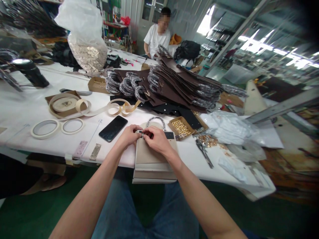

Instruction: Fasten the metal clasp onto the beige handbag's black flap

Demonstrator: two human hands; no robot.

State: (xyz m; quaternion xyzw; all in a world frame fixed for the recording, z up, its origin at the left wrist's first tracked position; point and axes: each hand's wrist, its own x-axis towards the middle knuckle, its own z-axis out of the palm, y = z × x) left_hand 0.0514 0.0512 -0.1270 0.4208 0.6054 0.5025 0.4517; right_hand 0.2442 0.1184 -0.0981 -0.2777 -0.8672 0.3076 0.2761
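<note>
Left hand (130,134) and right hand (156,138) close together, fingers bent, fingertips meeting at left part of dark strip (169,135); cannot tell whether either grips it. Strip across far end of beige boards (149,154), stacked at near edge of bench (189,156). Just beyond: looped handle (156,117). Left: phone (113,128), tape roll (41,135). Right: gold studs (180,128) in box, pliers (204,153). Far: piled brown sheets (174,83), person (157,40) in white shirt.

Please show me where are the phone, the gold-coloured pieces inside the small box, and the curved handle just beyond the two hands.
Phone (113,128): head view, middle of its dark screen.
Gold-coloured pieces (181,128): head view, middle of the pile.
Curved handle (156,118): head view, top of its arch.
</note>
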